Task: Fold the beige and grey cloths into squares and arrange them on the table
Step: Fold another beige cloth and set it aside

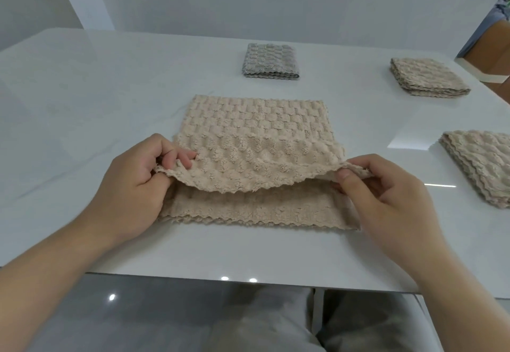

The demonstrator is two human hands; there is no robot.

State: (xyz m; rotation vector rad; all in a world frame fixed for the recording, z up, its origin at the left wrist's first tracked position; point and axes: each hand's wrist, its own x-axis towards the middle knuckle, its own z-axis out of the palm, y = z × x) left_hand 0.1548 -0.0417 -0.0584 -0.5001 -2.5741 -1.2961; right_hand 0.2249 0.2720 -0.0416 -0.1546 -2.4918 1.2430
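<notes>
Beneath both grips, table (82, 97): glossy, likely slippery.
Beige cloth (256, 119): spread between the hands, near layer lifted; looks soft, light, limp.
Left hand (138, 175), right hand (386, 186): each pinched on a near corner.
Best hold: corners.

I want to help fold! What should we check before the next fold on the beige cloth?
1. Left hand pinching its corner: ok.
2. Right hand pinching its corner: ok.
3. Beige cloth flat at the far end: ok.
4. Lifted edge level between hands: not ok, it sags in the middle.
5. Lifted edge lined up with the edge below: cannot tell.
6. Table space around cloth: ok; grey square sits apart.
</notes>
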